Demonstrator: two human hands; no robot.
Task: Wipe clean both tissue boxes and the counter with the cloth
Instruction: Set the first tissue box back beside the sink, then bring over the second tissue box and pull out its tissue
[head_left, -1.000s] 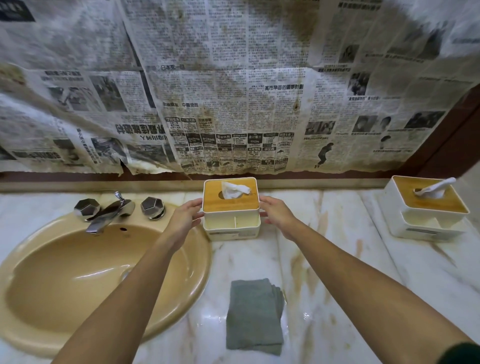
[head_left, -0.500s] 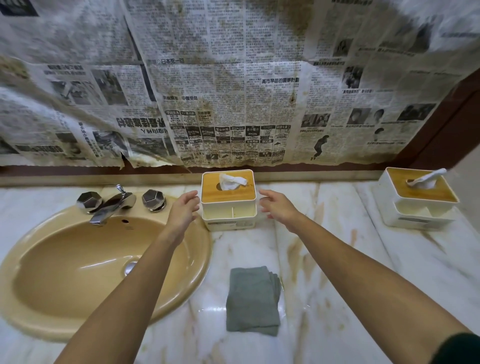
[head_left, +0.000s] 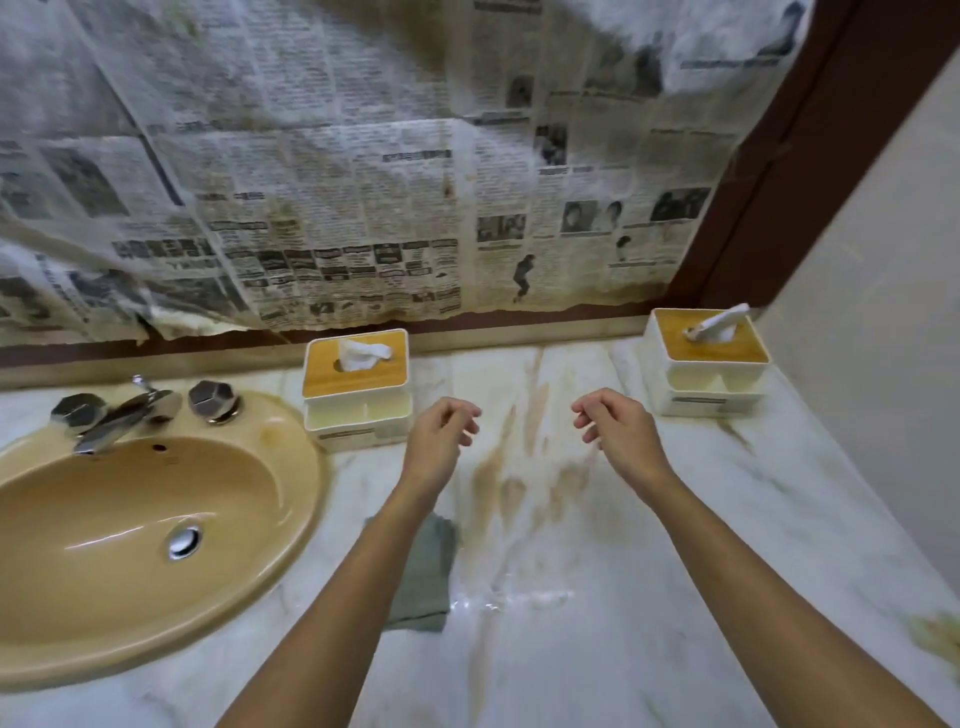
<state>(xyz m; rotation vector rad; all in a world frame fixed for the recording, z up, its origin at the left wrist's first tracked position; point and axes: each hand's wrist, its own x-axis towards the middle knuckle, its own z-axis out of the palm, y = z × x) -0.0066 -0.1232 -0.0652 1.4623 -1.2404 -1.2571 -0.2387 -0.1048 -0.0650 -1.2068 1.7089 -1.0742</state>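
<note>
Fingers of our left hand (head_left: 439, 441) and right hand (head_left: 623, 436) hung loosely curled, grasping nothing, above the stained worktop (head_left: 597, 597). Our left forearm partly hid the cloth (head_left: 431, 566); the left tissue box (head_left: 358, 384) stood beside the sink (head_left: 104, 545), the right tissue box (head_left: 706, 364) (tissue poking out) well apart.

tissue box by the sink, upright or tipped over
Upright: the tissue box stands flat on the counter, wooden lid on top, tissue poking out.

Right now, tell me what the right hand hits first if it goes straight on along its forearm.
Probably nothing near: the right hand points between the sink-side tissue box and the corner tissue box, over counter, first meeting the back ledge under the newspaper; depth is uncertain.
</note>
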